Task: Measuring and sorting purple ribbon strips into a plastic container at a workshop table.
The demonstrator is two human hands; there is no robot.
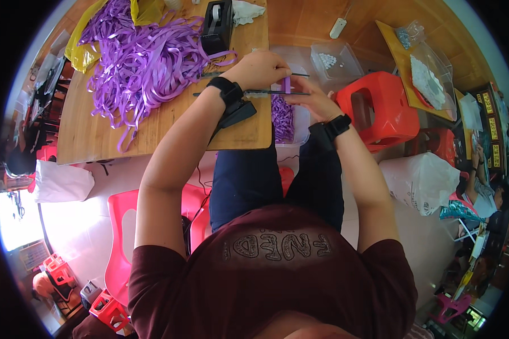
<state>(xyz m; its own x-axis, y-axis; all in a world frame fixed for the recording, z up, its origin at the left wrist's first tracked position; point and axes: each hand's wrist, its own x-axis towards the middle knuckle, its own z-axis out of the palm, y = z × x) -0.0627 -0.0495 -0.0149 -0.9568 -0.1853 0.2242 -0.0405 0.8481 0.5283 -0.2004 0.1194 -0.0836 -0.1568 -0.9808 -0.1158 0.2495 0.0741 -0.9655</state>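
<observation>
A short length of purple ribbon (287, 85) runs between two thin dark rods (255, 91) that reach out past the table's right edge. My left hand (258, 68) is closed, its fingertips pinching at the ribbon's upper end by the far rod. From the other side my right hand (315, 103) has its fingers closed around the ribbon near the tip of the nearer rod. Exact finger contact is partly hidden. Beneath my hands, a clear plastic bin (303, 129) holds many small folded purple ribbon pieces (282, 117). Black bands are on both wrists.
A large tangle of purple ribbon (147, 62) covers the wooden table (175, 133), beside a yellow bag (82, 50) and a black tape dispenser (217, 27). To the right stand a clear tub (348, 69) with white pieces, a red stool (387, 101) and a white sack (421, 179).
</observation>
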